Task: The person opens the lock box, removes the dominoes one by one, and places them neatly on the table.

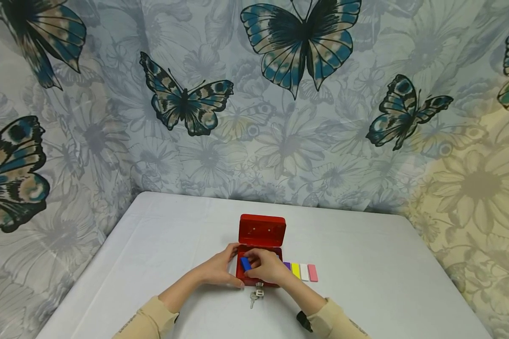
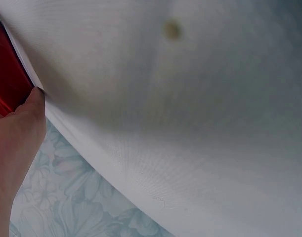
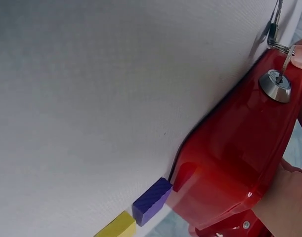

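A small red cash box (image 1: pixel 259 283) stands on the white table with its lid (image 1: pixel 262 230) raised. My left hand (image 1: pixel 216 268) grips the box's left side, thumb near the front corner and fingers toward the back. In the left wrist view, that hand (image 2: pixel 22 128) touches the red wall. Over the box's inside, my right hand (image 1: pixel 266 264) pinches a blue block (image 1: pixel 246 264) between thumb and fingers. The right hand covers much of the interior. Keys (image 1: pixel 253 297) hang on a ring from the front lock (image 3: pixel 276 85).
Right of the box lie a purple block (image 3: pixel 151 201), a yellow block (image 1: pixel 295 270), a white block (image 1: pixel 304 272) and a pink block (image 1: pixel 312 273) in a row. The white table (image 1: pixel 365 263) meets butterfly-patterned cloth at its back and sides.
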Demonstrator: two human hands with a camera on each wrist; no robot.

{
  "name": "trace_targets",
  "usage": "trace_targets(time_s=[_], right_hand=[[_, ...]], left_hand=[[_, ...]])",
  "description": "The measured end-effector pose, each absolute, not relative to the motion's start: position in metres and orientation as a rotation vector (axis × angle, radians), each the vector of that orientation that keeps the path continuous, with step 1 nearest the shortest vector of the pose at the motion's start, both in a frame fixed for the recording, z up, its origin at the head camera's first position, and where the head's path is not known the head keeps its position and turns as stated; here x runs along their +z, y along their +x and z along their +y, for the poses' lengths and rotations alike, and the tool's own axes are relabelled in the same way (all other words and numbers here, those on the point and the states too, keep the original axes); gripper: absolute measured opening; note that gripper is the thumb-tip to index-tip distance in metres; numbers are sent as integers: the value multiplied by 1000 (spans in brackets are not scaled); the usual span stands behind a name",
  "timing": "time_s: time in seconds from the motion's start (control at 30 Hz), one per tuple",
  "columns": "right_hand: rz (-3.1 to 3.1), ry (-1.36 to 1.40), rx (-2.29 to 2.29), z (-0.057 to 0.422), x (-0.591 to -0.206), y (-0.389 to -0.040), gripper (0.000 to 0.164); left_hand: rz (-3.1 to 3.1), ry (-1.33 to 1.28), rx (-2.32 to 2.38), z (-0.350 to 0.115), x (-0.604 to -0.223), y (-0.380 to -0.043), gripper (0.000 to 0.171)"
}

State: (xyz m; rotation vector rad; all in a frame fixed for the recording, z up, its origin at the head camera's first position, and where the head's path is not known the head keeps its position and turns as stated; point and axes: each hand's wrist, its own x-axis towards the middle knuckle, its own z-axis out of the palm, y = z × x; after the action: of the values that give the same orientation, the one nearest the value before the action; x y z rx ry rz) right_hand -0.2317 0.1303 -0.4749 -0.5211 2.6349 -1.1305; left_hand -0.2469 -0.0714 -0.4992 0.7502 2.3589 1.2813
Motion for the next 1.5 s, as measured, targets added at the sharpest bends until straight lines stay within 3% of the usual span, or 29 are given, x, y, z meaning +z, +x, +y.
trace_targets(time_s=[1.5], right_hand=[[2404,-241,-1452,170,-465,-219,47]], left_hand=[[2374,704,1268,-70,-498,-245,101]])
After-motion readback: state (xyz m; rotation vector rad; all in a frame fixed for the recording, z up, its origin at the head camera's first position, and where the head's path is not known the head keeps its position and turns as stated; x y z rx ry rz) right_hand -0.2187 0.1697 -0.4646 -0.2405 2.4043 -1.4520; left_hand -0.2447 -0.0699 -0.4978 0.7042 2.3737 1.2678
